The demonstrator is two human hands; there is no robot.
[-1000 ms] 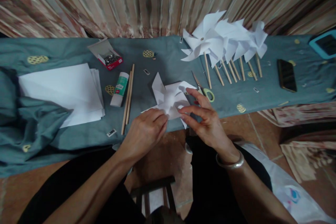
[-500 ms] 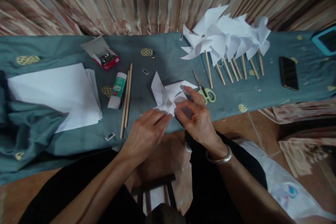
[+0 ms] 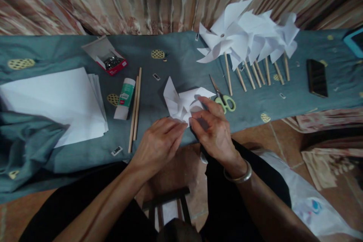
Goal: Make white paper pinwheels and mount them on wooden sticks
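A white paper pinwheel point(image 3: 176, 100), without a stick, lies at the table's near edge with its blades folded toward the middle. My left hand point(image 3: 160, 138) is closed on its lower left edge, the fingertips pressed together on the paper. From the right, my right hand point(image 3: 214, 128) pinches a blade near the centre between thumb and fingers. The two sets of fingertips almost meet. Just right of my right hand lie scissors point(image 3: 225, 103) with green handles. Two wooden sticks point(image 3: 135, 111) and a glue stick point(image 3: 124, 98) lie left of the pinwheel.
Finished paper pinwheels point(image 3: 235, 32) on sticks overlap at the back right. A phone point(image 3: 317, 78) lies farther right. At left are a stack of white paper point(image 3: 53, 106), partly under bunched cloth, and an open box of metal pins point(image 3: 112, 62). A curtain point(image 3: 159, 0) hangs behind.
The camera view has shifted slightly. Both hands keep their grip on the paper pinwheel in nearly the same pose, with the fingertips barely moved.
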